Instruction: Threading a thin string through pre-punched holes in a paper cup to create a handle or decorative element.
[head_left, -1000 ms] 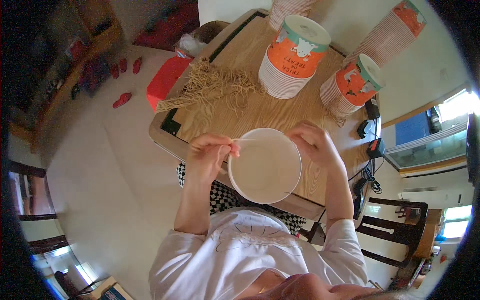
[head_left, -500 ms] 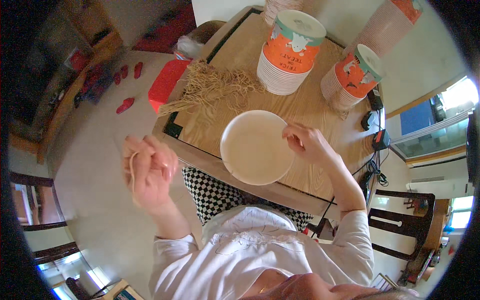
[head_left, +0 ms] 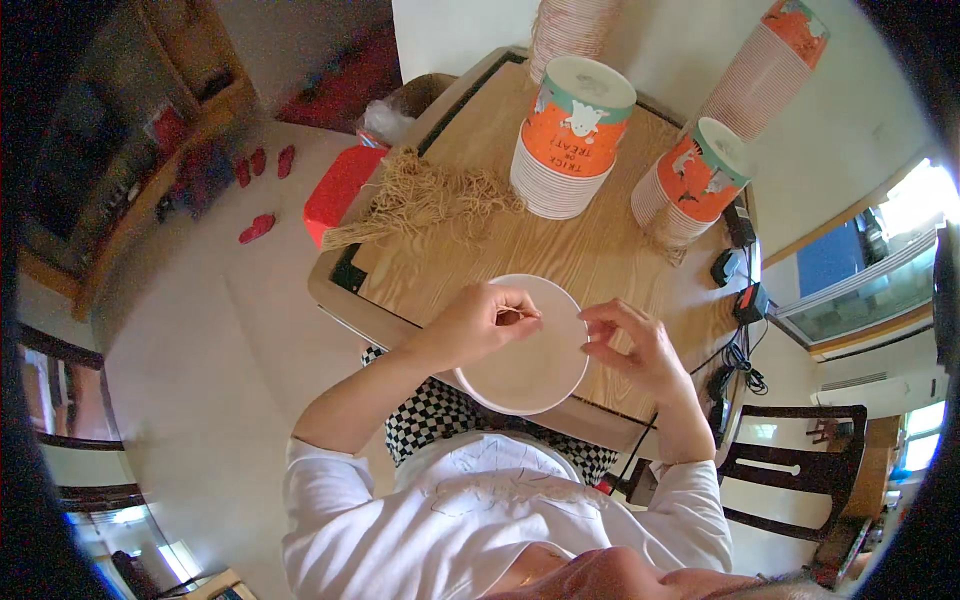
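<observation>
A white paper bucket point(head_left: 535, 365) stands at the table's near edge with its round mouth facing up. My left hand point(head_left: 480, 325) is over the bucket's left side, its fingers pinched together on a thin tan cord point(head_left: 508, 310), of which only a short piece shows. At the bucket's right rim is my right hand point(head_left: 635, 345). Its thumb and forefinger are apart, the tips close to the rim; whether they touch it I cannot tell. A loose heap of tan cords point(head_left: 430, 200) lies at the table's far left, beyond the bucket.
Stacked orange-and-green paper buckets point(head_left: 575, 135) stand upside down toward the back, with a second stack point(head_left: 692, 180) to their right. Taller stacks lean near the wall. A red box point(head_left: 340, 190) sits at the left edge. Black adapters and cables point(head_left: 740, 365) line the right edge.
My left hand has swung from beyond the table's left side to over the bucket, bringing the cord. My right hand's thumb and forefinger have parted at the rim.
</observation>
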`<move>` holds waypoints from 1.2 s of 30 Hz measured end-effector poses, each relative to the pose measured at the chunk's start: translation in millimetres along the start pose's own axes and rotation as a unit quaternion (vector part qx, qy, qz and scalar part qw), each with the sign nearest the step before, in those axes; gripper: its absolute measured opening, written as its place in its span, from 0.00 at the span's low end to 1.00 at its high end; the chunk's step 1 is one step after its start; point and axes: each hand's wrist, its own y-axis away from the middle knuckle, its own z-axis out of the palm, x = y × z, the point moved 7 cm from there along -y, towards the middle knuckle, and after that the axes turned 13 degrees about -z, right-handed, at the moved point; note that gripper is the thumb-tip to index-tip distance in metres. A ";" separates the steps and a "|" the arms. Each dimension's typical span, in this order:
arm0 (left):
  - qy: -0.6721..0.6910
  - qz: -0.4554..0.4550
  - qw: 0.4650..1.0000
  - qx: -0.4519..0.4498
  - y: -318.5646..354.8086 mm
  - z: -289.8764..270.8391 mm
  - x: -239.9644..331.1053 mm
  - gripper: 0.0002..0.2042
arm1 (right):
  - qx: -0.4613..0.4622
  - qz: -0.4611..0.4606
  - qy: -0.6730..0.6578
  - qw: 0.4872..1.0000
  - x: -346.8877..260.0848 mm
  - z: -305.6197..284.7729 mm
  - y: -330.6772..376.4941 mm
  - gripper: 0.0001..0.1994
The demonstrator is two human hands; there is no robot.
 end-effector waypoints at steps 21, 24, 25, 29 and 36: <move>-0.013 -0.008 1.000 0.027 -14.6 18.5 6.4 0.13 | 0.144 0.030 -0.314 0.938 33.7 33.6 -1.5 0.06; 0.001 0.021 0.999 0.041 -11.1 15.2 4.6 0.14 | 0.155 0.057 -0.345 0.924 34.6 31.9 -2.4 0.07; -0.020 0.027 0.998 0.060 -10.4 13.6 7.4 0.14 | 0.160 0.061 -0.346 0.923 34.1 32.5 -2.6 0.07; 0.012 -0.040 0.998 0.036 -7.9 13.4 11.5 0.16 | 0.130 0.022 -0.269 0.954 25.8 40.1 -8.0 0.06; -0.084 0.006 0.996 0.021 -2.2 7.1 42.2 0.21 | 0.208 0.032 -0.239 0.948 30.2 33.5 -17.4 0.05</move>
